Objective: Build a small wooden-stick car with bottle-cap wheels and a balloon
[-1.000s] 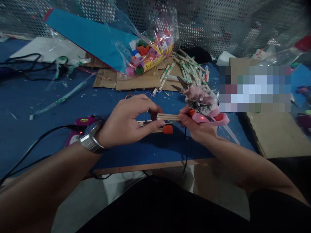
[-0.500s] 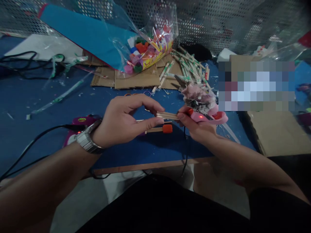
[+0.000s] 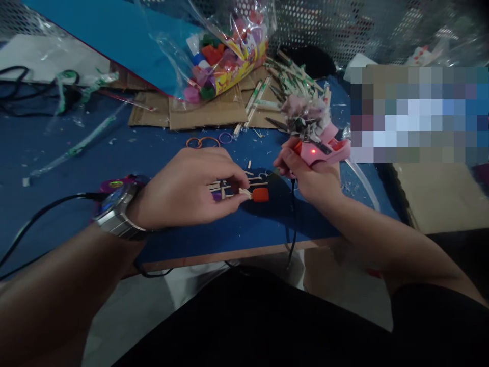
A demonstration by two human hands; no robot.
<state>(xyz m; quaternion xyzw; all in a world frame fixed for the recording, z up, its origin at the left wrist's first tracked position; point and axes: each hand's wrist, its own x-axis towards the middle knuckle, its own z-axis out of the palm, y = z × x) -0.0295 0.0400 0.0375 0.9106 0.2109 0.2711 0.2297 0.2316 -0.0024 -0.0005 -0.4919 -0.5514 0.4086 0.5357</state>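
"What is being risked from here?"

"Slippage, most likely. A small bundle of wooden sticks (image 3: 245, 193) is being pinched between thumb and fingertips by the left hand (image 3: 194, 188), so a loosened pinch could be letting it fan apart. The orange block (image 3: 261, 194) is being seen just past those fingertips; whether it is being touched cannot be told."

"And on the other side?"

"What appears to be a pink glue gun (image 3: 315, 155) is being gripped by the right hand (image 3: 311, 178), its red light being lit. A burn is probably being risked if a hot tip is being swung toward the left hand; the tip's direction is not being shown. A snag is being invited too, the black cable (image 3: 294, 214) being left dangling below the right hand, over the edge of the surface (image 3: 214, 237)."

"How are the hands being posed?"

"The left is being kept back-upward, fingers being arched near loose sticks (image 3: 258, 183). The right is being held apart from it, fingers being curled inward."
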